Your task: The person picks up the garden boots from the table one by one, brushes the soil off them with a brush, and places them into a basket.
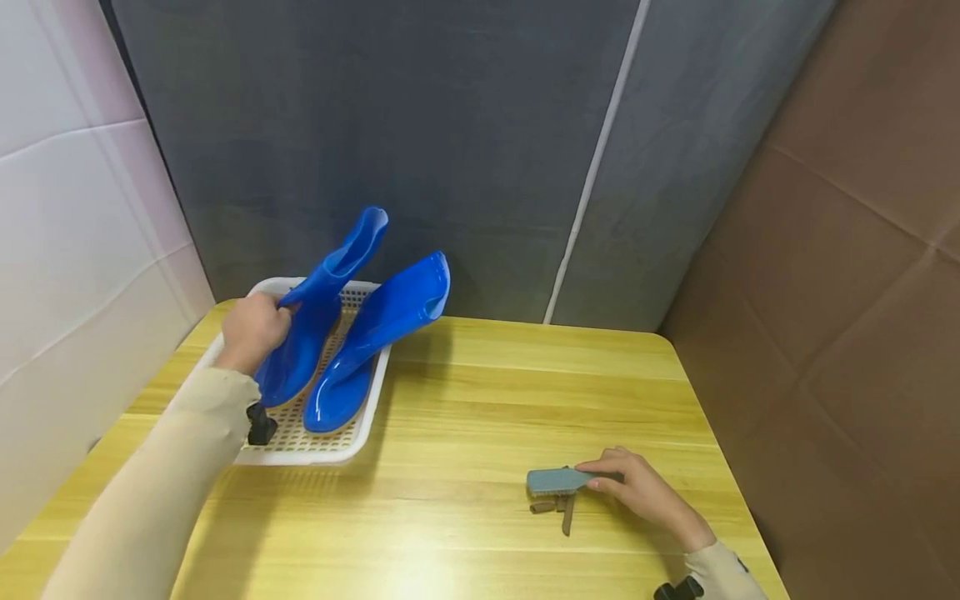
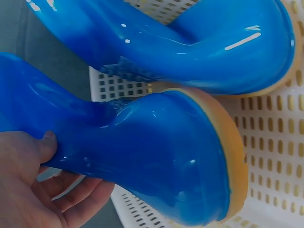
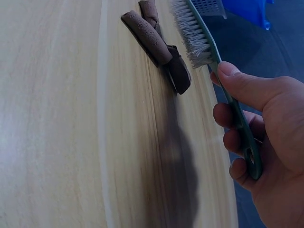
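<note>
My left hand (image 1: 253,327) grips one blue rain boot (image 2: 152,147) by its shaft, thumb on the near side and fingers underneath. That boot has a tan sole and is tilted over a white plastic basket (image 1: 315,458). Beside it, a second blue rain boot (image 1: 375,317) lies in the basket with its shaft leaning over the rim. At the right, my right hand (image 1: 647,493) holds a scrub brush (image 1: 553,481) by its slim grey-green handle. The brush's pale bristles face down, close over several brown rolled pieces (image 3: 147,35) on the table.
A light wooden table (image 1: 465,400) carries everything. Behind it rises a dark grey wall (image 1: 375,108) with a pale vertical strip. White sheeting (image 1: 75,192) bounds the left side, and brown sheeting (image 1: 840,275) the right.
</note>
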`<state>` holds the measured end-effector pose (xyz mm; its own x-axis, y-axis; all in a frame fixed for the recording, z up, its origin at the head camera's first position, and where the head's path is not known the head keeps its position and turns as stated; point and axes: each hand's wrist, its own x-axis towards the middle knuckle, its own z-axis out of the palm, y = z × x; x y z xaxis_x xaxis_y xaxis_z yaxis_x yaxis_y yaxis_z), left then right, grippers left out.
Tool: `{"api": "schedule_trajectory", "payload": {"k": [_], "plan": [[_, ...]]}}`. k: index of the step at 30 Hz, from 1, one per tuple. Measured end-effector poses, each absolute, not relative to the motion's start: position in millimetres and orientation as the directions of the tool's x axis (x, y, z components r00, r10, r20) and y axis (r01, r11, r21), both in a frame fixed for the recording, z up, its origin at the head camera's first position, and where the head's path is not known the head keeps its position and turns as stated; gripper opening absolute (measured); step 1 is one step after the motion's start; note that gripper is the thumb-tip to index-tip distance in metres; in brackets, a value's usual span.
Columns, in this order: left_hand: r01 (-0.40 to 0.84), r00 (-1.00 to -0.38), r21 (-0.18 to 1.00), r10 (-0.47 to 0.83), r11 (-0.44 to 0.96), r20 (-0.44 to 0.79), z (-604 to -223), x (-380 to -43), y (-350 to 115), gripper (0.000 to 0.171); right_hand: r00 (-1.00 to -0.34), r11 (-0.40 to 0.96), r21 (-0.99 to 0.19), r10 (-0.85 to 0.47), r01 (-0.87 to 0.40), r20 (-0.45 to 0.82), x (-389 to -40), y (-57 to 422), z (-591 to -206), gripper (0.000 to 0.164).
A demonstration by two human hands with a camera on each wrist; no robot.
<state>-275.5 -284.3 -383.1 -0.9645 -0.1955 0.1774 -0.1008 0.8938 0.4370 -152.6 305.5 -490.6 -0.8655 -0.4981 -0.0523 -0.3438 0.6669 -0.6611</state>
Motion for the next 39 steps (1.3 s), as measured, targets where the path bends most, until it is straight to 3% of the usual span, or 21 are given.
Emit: {"api": "schedule_trajectory", "payload": {"k": [20, 27, 39], "plan": [[-0.129, -0.983, 0.414, -0.171, 0.901, 0.065, -399, -265, -298, 0.031, -0.858, 0.656, -0.67, -0.51, -0.347, -0.055, -148, 301, -491, 0.038], [-0.154, -0.988, 0.446, -0.145, 0.882, -0.055, -396, -264, -294, 0.057, -0.86, 0.656, -0.67, -0.508, -0.346, -0.053, -149, 301, -489, 0.037], [-0.098, -0.98, 0.424, -0.014, 0.901, -0.197, -390, -265, -292, 0.058, -0.863, 0.654, -0.681, -0.501, -0.33, -0.063, -152, 301, -491, 0.039]]}}
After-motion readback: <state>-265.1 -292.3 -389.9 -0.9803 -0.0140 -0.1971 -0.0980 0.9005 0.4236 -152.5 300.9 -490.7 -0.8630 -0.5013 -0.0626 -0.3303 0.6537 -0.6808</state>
